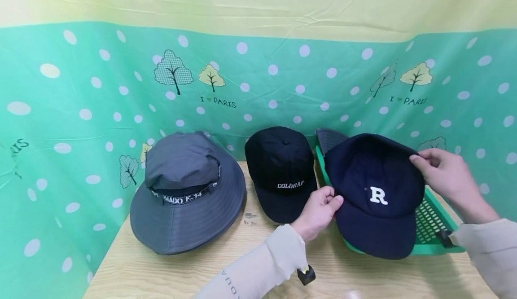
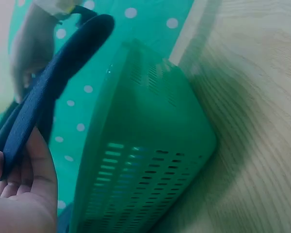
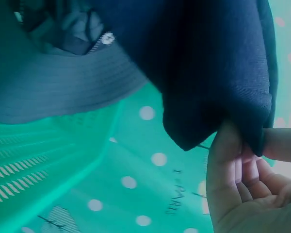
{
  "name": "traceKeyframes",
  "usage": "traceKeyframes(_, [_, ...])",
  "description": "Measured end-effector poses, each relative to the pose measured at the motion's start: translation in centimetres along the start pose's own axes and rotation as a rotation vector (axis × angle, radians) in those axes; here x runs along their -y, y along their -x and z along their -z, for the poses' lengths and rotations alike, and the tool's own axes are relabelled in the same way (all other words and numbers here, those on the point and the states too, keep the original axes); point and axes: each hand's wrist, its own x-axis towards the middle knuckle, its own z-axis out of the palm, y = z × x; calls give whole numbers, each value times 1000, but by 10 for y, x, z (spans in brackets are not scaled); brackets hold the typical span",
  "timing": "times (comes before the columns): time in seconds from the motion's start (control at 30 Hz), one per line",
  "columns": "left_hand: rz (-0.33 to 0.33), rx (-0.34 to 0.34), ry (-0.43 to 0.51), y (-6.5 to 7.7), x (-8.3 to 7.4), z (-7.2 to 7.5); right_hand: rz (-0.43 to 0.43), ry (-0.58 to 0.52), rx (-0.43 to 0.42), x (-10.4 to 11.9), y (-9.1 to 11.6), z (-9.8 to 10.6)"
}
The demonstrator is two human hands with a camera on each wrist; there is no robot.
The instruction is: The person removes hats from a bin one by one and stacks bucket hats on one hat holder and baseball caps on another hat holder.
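Note:
Both hands hold a navy baseball cap (image 1: 377,173) with a white letter R over a green plastic basket (image 1: 440,227). My left hand (image 1: 321,209) pinches the cap's left edge near the brim; in the left wrist view its thumb and fingers (image 2: 26,179) close on the dark fabric. The right hand (image 1: 446,173) pinches the upper right edge, and the right wrist view shows the cloth between thumb and fingers (image 3: 228,170). Inside the basket lies a grey brimmed hat (image 3: 77,82), largely hidden in the head view by the navy cap.
A black cap (image 1: 278,169) with white lettering stands on the wooden table (image 1: 250,267) left of the basket. Farther left sits a dark grey bucket hat (image 1: 186,191) with a lettered band. Behind hangs a green polka-dot curtain (image 1: 274,88).

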Motion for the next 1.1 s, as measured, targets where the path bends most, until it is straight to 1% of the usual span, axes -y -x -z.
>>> traceKeyframes(0.07, [-18, 6, -41, 0, -3, 0, -2, -14, 47, -6, 2, -4])
traceKeyframes(0.17, [-49, 15, -104, 0, -7, 1, 8, -30, 73, -12, 6, -8])
traceKeyframes(0.23, [-58, 9, -120, -1, -9, 1, 15, -55, 82, -15, 8, -10])
traceKeyframes(0.37, [-52, -20, -99, -4, -13, 3, 21, -86, 98, -22, 15, -14])
traceKeyframes(0.43, [-49, -40, -83, -6, -15, 4, 16, -110, 128, -24, 19, -16])
traceKeyframes(0.5, [-51, -56, -69, -9, -18, 4, 7, -166, 164, -24, 23, -20])
traceKeyframes(0.63, [-39, -73, -29, -12, -25, 4, -33, -271, 233, -21, 31, -27])
traceKeyframes(0.7, [-31, -81, -15, -13, -28, 3, -43, -294, 261, -18, 35, -30])
traceKeyframes(0.83, [-31, -116, -32, -15, -29, 2, -55, -346, 323, -13, 43, -37])
traceKeyframes(0.9, [-34, -135, -53, -15, -30, 3, -66, -377, 334, -10, 45, -41])
traceKeyframes(0.93, [-38, -141, -68, -15, -30, 3, -71, -382, 326, -8, 47, -44])
traceKeyframes(1.03, [-56, -137, -109, -14, -32, 4, -83, -398, 301, -6, 50, -49])
traceKeyframes(1.1, [-82, -130, -134, -14, -36, 4, -92, -414, 280, -5, 51, -50])
